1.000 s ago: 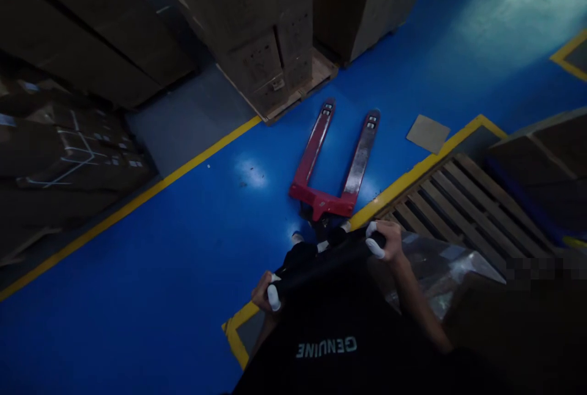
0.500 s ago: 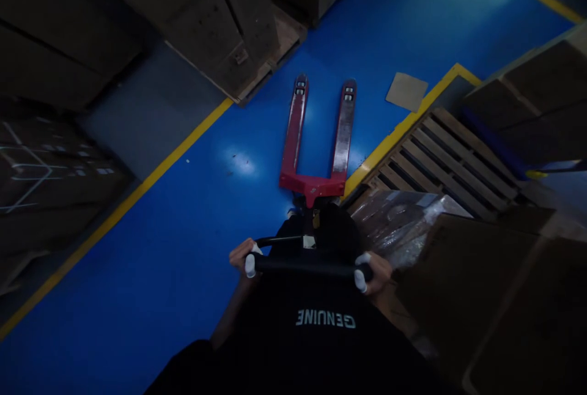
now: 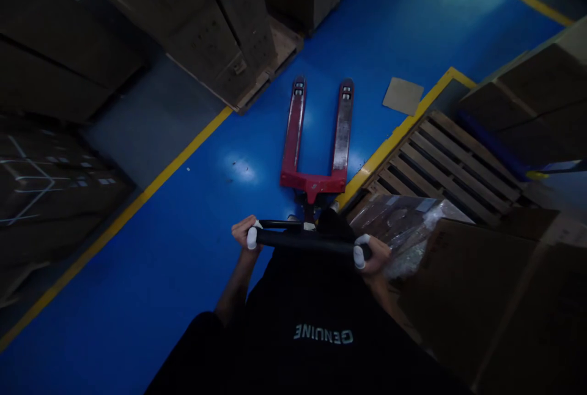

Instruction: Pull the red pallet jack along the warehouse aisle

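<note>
A red pallet jack (image 3: 317, 138) stands on the blue floor in front of me, its two forks bare and pointing away. Its black handle bar (image 3: 306, 239) runs across just above my dark shirt. My left hand (image 3: 244, 233) grips the bar's left end and my right hand (image 3: 372, 252) grips its right end. White covers show on a finger or thumb of each hand.
Stacked cardboard boxes on a wooden pallet (image 3: 215, 28) rise ahead left of the fork tips. An empty wooden pallet (image 3: 440, 159) lies right, behind a yellow floor line (image 3: 403, 129). A loose cardboard sheet (image 3: 403, 96) lies on the floor. Wrapped goods (image 3: 403, 224) and boxes crowd my right.
The jack has swung from a slant to point straight ahead, and the handle bar has levelled out between my hands. My view has shifted slightly forward.
</note>
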### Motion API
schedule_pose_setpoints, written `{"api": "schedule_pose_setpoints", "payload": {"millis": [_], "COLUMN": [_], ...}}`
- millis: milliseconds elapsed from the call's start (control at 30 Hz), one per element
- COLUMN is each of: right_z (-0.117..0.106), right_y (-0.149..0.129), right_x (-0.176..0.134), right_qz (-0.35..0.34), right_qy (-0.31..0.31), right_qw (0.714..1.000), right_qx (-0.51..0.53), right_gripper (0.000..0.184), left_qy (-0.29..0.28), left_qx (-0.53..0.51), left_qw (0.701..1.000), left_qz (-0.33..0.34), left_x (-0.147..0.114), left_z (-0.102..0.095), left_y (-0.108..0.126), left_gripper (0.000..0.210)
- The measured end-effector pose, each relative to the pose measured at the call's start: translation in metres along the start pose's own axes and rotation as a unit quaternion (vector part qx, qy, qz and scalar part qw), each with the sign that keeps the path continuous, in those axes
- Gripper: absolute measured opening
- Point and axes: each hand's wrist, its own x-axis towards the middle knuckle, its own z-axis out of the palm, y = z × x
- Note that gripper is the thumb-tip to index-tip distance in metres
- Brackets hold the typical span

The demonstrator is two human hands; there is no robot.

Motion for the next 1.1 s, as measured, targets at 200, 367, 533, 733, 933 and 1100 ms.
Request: {"api": "schedule_pose_setpoints", "payload": {"millis": [200, 367, 533, 733, 933, 1100], "right_z": [0.018, 0.038, 0.044, 0.04, 0.058, 0.042], "right_y": [-0.027, -0.043, -0.035, -0.017, -0.024, -0.007], "right_x": [-0.008, 0.016, 0.019, 0.006, 0.046, 0.07], "right_qz": [0.156, 0.258, 0.306, 0.352, 0.32, 0.319], "right_qy": [-0.162, -0.397, -0.305, -0.077, -0.01, 0.055], "right_qw": [0.965, 0.822, 0.861, 0.926, 0.94, 0.939], "right_qx": [0.131, 0.317, 0.269, 0.11, 0.116, 0.114], "right_gripper": [0.04, 0.055, 0.062, 0.065, 0.061, 0.066], "left_qy": [-0.093, -0.193, -0.261, -0.311, -0.356, -0.402], "left_qx": [-0.088, -0.2, -0.254, -0.263, -0.296, -0.295], "left_qw": [0.991, 0.95, 0.922, 0.907, 0.881, 0.864], "left_qz": [-0.036, -0.145, -0.135, -0.104, -0.102, -0.071], "left_x": [0.106, 0.201, 0.229, 0.239, 0.275, 0.29], "left_z": [0.037, 0.12, 0.172, 0.232, 0.329, 0.385], "left_y": [-0.044, -0.063, -0.061, -0.066, -0.046, -0.034], "left_gripper": [0.082, 0.082, 0.083, 0.09, 0.095, 0.096]}}
